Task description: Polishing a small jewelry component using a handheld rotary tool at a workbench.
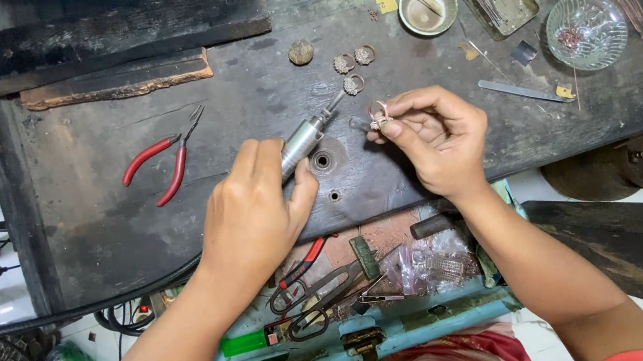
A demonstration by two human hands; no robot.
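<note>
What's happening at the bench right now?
A person sits at a dark workbench. The left hand holds a metal rotary handpiece, its tip aimed toward a ring pinched in the right hand. Three more rings lie just behind, and red-handled pliers rest to the left. A glass bowl and a small cup stand at the far right.

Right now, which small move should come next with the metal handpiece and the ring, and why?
Probably bring the ring a little down and left onto the tool tip. The right hand pinches the ring just beside the tip of the handpiece, which the left hand grips; whether they touch is unclear.
</note>
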